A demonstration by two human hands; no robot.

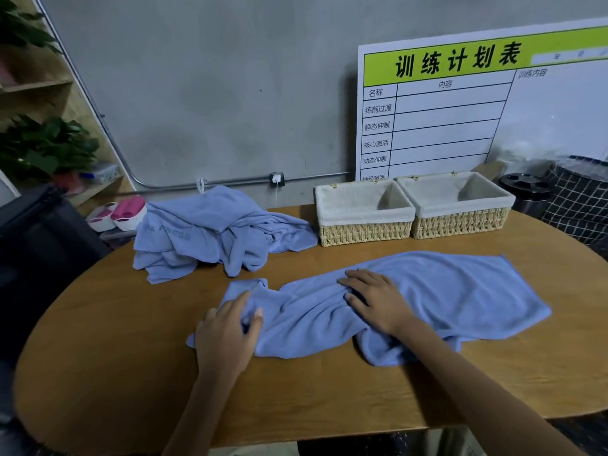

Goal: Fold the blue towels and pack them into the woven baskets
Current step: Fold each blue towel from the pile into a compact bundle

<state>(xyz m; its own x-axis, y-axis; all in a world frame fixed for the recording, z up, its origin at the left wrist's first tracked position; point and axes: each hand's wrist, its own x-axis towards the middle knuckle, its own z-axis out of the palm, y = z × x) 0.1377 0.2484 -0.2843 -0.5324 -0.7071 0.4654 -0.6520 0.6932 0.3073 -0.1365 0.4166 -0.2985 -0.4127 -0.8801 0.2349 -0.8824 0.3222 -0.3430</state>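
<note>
my left hand point(227, 337) pinches the near-left end of the blue towel point(427, 297), thumb and fingers bunching the cloth. my right hand point(375, 301) lies flat on that towel's middle, fingers spread wide, pressing it to the wooden table point(131, 373). the towel stretches rumpled across the table in front of me. beyond the towel, to its left, sits a heap of more blue towels point(210, 232). beyond the towel, to the right of the heap, two woven baskets point(411, 209) stand side by side, touching, cloth-lined, nothing inside.
</note>
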